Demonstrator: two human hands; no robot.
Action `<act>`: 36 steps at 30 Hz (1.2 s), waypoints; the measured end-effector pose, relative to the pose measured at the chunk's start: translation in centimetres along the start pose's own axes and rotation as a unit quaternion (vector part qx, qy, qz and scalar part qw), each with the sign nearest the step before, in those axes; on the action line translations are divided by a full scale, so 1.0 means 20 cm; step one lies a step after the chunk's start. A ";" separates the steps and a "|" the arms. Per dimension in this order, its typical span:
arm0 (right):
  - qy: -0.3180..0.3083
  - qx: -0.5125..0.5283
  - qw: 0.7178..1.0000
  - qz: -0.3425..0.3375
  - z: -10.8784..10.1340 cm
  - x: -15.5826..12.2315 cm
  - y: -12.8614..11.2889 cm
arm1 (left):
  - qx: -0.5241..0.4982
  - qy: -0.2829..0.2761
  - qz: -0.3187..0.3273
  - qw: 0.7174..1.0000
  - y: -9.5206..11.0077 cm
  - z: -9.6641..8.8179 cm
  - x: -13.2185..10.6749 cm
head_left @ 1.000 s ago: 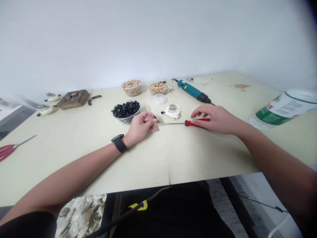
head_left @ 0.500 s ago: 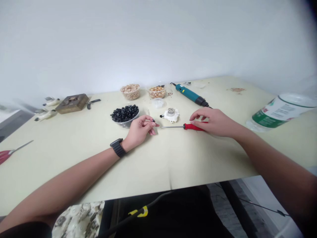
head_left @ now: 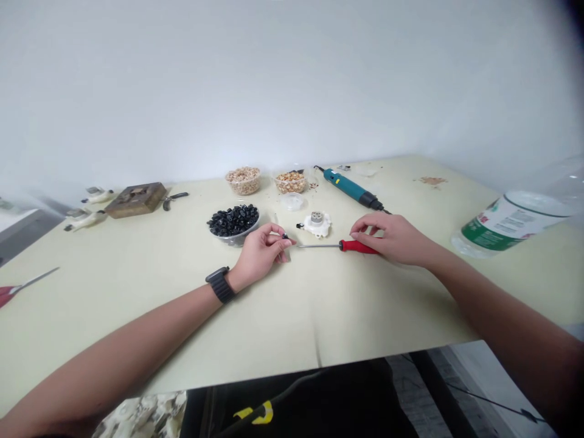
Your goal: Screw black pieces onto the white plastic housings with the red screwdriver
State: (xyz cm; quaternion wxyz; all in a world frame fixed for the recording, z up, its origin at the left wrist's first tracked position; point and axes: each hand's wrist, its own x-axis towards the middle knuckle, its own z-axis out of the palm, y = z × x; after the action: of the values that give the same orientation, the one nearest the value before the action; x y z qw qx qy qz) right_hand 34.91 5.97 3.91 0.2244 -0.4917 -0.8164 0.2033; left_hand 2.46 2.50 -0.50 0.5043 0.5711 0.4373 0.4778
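My left hand [head_left: 263, 250] is closed in a pinch around a small black part [head_left: 285, 236], the same colour as the pieces in the bowl [head_left: 237, 239] just behind it. My right hand [head_left: 387, 238] grips the red handle of a screwdriver [head_left: 356, 246]. Its metal shaft points left, and the tip lies close to my left fingertips; whether they touch is hard to tell. Beyond the shaft sits a white plastic assembly [head_left: 317, 225] with a round grey piece on top and a black bit at its left side.
Two tubs of small parts, one beige [head_left: 243, 181] and one golden [head_left: 291, 182], stand at the back. A teal electric screwdriver [head_left: 349, 188] lies behind the assembly. A large tilted bottle [head_left: 495, 224] is at right, a brown block [head_left: 135, 201] and red-handled tool [head_left: 18, 291] at left.
The whole scene sits slightly lower in view as the head tilts. Both hands keep nearly the same pose, with the screwdriver and the small black part still in them.
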 end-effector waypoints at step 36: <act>0.045 -0.005 0.999 0.020 -0.02 -0.02 0.04 | 0.319 0.046 0.129 0.938 0.01 0.01 -0.01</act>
State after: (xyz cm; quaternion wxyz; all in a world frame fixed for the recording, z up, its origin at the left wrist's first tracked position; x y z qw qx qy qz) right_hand 35.88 6.07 3.71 0.2543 -0.5178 -0.7965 0.1809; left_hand 2.58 2.34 -0.27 0.2093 0.7309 0.5122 0.3995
